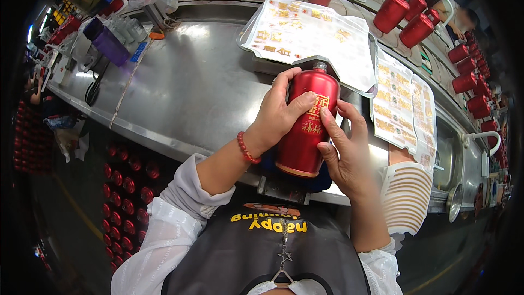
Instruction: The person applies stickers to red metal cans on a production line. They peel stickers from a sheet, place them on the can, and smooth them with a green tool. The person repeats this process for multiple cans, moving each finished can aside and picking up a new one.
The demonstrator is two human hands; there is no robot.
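Observation:
A glossy red bottle (pixel 297 139) with gold lettering on its side leans toward me over the bench's front edge. Its narrow neck points away, beside a dark angled metal bracket (pixel 301 64). My left hand (pixel 279 110) is closed around the bottle's left side, thumb lying across the front by the gold decal (pixel 321 102). From the right, my right hand (pixel 349 155) is curled against the bottle, fingertips and thumb pressed to it near the decal. Just beyond is a tray (pixel 246 49) with a white sheet (pixel 322 35) of gold decals.
More decal sheets (pixel 394 101) overlap right of the tray. Red bottles (pixel 391 13) stand along a conveyor (pixel 357 8) behind. A purple bottle (pixel 106 41) stands at the bench's left. Striped paper (pixel 406 196) hangs at right, near a sink faucet (pixel 486 137). Crated red bottles (pixel 128 186) are below left.

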